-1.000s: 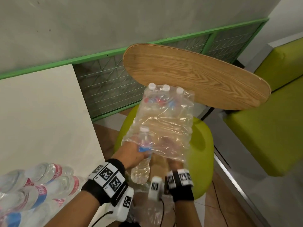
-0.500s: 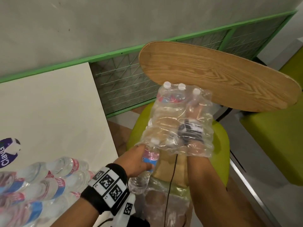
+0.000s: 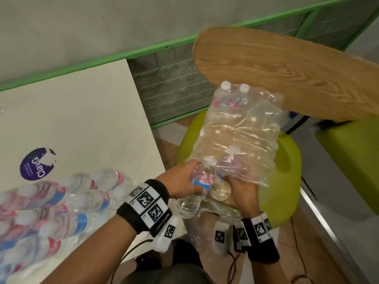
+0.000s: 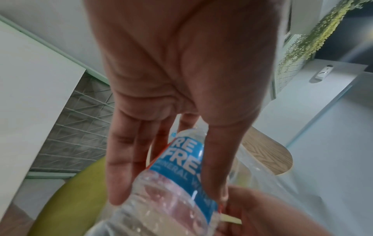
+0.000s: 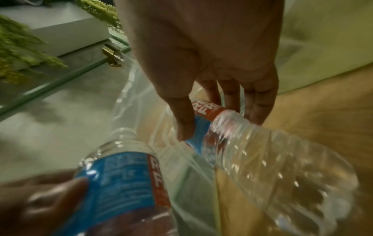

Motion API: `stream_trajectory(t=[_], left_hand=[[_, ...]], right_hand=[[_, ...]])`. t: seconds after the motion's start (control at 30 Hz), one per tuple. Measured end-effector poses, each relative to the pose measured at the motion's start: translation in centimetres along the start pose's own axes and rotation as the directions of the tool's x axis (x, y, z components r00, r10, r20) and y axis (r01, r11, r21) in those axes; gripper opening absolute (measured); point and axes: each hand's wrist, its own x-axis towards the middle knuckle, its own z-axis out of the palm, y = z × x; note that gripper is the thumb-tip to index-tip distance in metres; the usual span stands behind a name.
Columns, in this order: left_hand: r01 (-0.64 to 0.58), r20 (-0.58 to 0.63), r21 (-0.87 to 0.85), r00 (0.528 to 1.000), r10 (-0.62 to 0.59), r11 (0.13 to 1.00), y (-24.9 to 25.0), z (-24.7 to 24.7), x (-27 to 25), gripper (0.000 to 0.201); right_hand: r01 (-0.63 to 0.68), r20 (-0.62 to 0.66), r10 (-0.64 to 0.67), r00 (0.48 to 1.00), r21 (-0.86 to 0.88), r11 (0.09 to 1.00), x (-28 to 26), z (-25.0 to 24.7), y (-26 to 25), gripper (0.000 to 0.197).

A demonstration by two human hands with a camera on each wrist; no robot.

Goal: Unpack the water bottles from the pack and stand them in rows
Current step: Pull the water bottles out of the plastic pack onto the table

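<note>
Pack (image 3: 242, 136) of water bottles is lying on the green stool (image 3: 287, 181), about 3 o'clock from the white table (image 3: 82, 124), open end facing the person at 6 o'clock. Left hand (image 3: 182, 181) is wrapping thumb and fingers around a bottle (image 3: 194, 193) at its blue label, bottle base sticking out of the torn plastic toward 6 o'clock. Right hand (image 3: 244, 191) is gripping a second bottle (image 3: 220, 186) just beside it at 3 o'clock, thumb and fingers closing on the label band. Two capped bottles (image 3: 234, 93) are sitting deep in the wrap at 12 o'clock, against the wooden chair back (image 3: 287, 72). Unpacked bottles (image 3: 61, 206) are crowding the table's corner at 9 o'clock; whether they are standing or lying is unclear due to blur.
</note>
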Motion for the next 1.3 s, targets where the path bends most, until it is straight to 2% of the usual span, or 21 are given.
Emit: stream_trajectory(t=[0.03,0.07,0.13,0.23,0.4,0.5,0.6,0.73,0.87,1.07,1.17,1.3], left_hand=[[-0.014,0.009,0.009,1.000,0.014,1.000,-0.5,0.1,-1.0,0.076],[-0.024,0.020,0.014,1.000,0.024,1.000,-1.1,0.2,-2.1,0.079],[-0.047,0.030,0.001,0.998,0.047,0.999,-2.2,0.2,-4.6,0.081],[-0.077,0.001,-0.040,0.997,0.077,0.996,-4.2,0.1,-9.0,0.079],[-0.057,-0.131,-0.140,0.991,0.038,0.988,-8.8,1.2,-17.2,0.062],[-0.097,-0.217,-0.196,0.975,0.053,0.976,-10.2,1.9,-20.8,0.053],[-0.090,-0.284,-0.255,0.959,0.014,0.963,-11.7,2.8,-22.8,0.057],[-0.039,-0.355,-0.352,0.930,-0.095,0.935,-14.5,4.1,-24.8,0.059],[0.024,-0.404,-0.419,0.890,-0.210,0.908,-18.0,5.4,-26.1,0.064],[0.003,-0.548,-0.512,0.768,-0.330,0.859,-21.8,7.1,-26.2,0.064],[0.000,-0.590,-0.531,0.718,-0.369,0.848,-23.2,7.9,-25.7,0.067],[-0.003,-0.617,-0.548,0.676,-0.402,0.837,-24.4,8.4,-25.0,0.071]], right_hand=[[0.059,0.015,-0.059,0.998,-0.004,0.998,-0.8,0.1,0.3,0.019],[0.102,0.081,-0.103,0.991,0.012,0.995,-2.0,0.1,0.7,0.020],[0.184,0.258,-0.177,0.950,-0.005,0.983,-3.9,-0.1,1.7,0.042],[0.205,0.463,-0.142,0.875,-0.090,0.975,-5.4,0.3,3.0,0.061],[0.395,0.667,-0.113,0.736,-0.288,0.873,-7.9,3.8,3.3,0.066],[0.467,0.753,-0.120,0.647,-0.267,0.843,-9.8,7.0,2.9,0.065],[0.469,0.795,-0.103,0.598,-0.243,0.849,-11.3,9.8,3.1,0.064],[0.489,0.810,-0.114,0.575,-0.229,0.842,-12.6,11.8,3.9,0.065],[0.490,0.785,-0.132,0.606,-0.237,0.839,-13.6,13.2,4.3,0.065],[0.480,0.777,-0.117,0.619,-0.256,0.839,-14.4,14.6,5.1,0.065],[0.528,0.804,-0.118,0.583,-0.265,0.807,-14.9,16.2,5.8,0.066],[0.605,0.848,-0.139,0.511,-0.240,0.759,-15.6,19.2,6.1,0.061]])
